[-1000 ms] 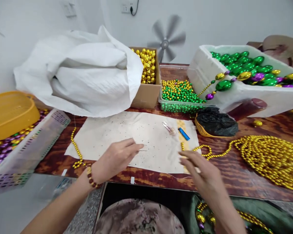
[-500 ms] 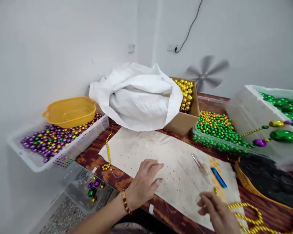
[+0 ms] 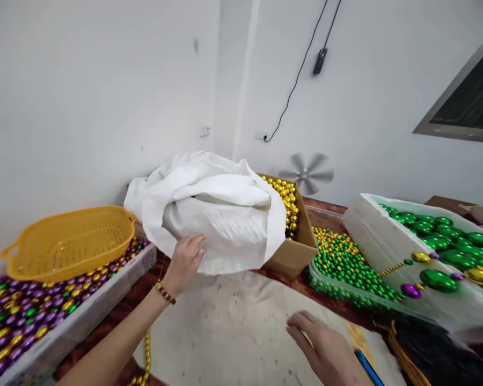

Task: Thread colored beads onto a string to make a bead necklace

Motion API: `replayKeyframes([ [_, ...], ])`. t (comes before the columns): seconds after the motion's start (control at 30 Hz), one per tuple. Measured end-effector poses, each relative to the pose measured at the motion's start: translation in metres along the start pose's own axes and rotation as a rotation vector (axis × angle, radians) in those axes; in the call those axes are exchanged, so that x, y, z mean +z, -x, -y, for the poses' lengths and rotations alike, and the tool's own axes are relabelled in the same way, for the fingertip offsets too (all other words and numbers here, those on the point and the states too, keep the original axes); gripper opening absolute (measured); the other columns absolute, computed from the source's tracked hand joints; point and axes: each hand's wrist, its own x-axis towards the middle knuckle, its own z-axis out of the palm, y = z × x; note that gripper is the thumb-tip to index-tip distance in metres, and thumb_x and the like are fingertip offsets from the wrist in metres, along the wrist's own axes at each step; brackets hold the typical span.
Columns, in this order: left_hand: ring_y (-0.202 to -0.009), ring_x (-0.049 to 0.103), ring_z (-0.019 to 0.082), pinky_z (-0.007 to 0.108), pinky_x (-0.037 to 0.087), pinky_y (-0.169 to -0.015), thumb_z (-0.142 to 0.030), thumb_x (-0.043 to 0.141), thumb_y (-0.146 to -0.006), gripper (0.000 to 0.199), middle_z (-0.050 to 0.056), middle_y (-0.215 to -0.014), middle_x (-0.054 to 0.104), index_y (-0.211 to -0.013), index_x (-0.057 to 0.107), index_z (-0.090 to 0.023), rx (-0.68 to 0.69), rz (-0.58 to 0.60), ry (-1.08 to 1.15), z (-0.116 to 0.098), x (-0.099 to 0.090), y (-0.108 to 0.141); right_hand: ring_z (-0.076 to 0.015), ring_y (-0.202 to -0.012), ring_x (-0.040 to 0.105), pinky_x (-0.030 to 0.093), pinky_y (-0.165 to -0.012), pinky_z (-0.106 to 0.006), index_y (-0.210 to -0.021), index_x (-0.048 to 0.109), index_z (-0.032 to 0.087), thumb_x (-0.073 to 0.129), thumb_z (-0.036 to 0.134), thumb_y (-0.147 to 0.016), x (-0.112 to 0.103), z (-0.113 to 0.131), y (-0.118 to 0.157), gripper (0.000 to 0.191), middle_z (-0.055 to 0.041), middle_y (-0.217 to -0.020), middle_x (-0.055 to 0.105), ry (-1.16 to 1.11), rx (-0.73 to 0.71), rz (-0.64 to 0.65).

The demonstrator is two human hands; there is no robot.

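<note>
My left hand (image 3: pixel 185 264), wearing a bead bracelet (image 3: pixel 165 292), reaches over the near rim of a crumpled white sack (image 3: pixel 213 187). Its fingers are stretched out with the thumb apart, and I see nothing in it. My right hand (image 3: pixel 324 343) hovers above the pale cloth (image 3: pixel 225 327), its fingertips drawn close together and blurred. Whatever they pinch is too fine to make out. Beside that hand lies a blue strip-like tool (image 3: pixel 367 365). A string of gold beads (image 3: pixel 147 351) hangs below the left forearm.
On the left, a yellow basket (image 3: pixel 70 241) rests on a white crate (image 3: pixel 100 305) of mixed beads. A cardboard box (image 3: pixel 292 254) of gold beads stands behind, near a spinning fan (image 3: pixel 305 176). A foam box (image 3: pixel 362 228) and a clear tub (image 3: pixel 334 287) hold beads on the right.
The view has tilted up. My left hand has moved from above the cloth to the sack's rim. The thin needle-like wire that showed at my right hand is no longer visible.
</note>
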Motion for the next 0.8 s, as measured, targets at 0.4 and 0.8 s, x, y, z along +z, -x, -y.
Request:
replayKeyframes([
  [0.4, -0.105, 0.069, 0.035, 0.044, 0.05, -0.09, -0.028, 0.028, -0.102, 0.047, 0.023, -0.109, 0.072, -0.114, 0.069, -0.008, -0.184, 0.215, -0.516, 0.03, -0.004, -0.196, -0.0246, -0.103, 0.065, 0.046, -0.086, -0.029, -0.104, 0.073, 0.011, 0.042, 0.015, -0.098, -0.066, 0.123, -0.364, 0.031, -0.0149, -0.11, 0.073, 0.138, -0.267, -0.085],
  [0.8, -0.107, 0.068, 0.027, 0.035, 0.049, -0.097, -0.03, 0.057, -0.085, 0.027, 0.008, -0.111, 0.077, -0.101, 0.078, -0.022, -0.137, 0.639, -0.391, 0.09, 0.014, -0.237, -0.0191, -0.112, 0.066, 0.045, -0.094, -0.025, -0.104, 0.074, 0.01, 0.049, 0.021, -0.096, -0.057, 0.129, -0.419, 0.028, -0.0084, -0.114, 0.073, 0.217, -0.321, 0.127],
])
